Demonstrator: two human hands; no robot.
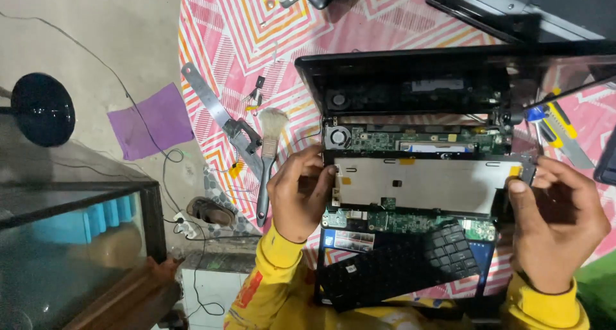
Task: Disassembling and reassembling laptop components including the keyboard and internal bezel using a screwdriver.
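Observation:
An opened laptop (410,79) lies on the pink patterned cloth, its green circuit board (410,139) and small fan (337,137) bared. Both my hands hold a flat silvery metal plate (423,182) above the board. My left hand (298,192) grips the plate's left edge. My right hand (555,217) grips its right end. A loose black keyboard (401,266) lies tilted over the near part of the laptop, just below the plate. My sleeves are yellow.
A paintbrush (269,156) and a metal tool with a long flat blade (218,112) lie left of the laptop. Screwdrivers and a cutter (555,128) sit at the right. Another dark device (507,6) is at the top. A purple cloth (151,121), cables and a glass tank (70,240) are on the left.

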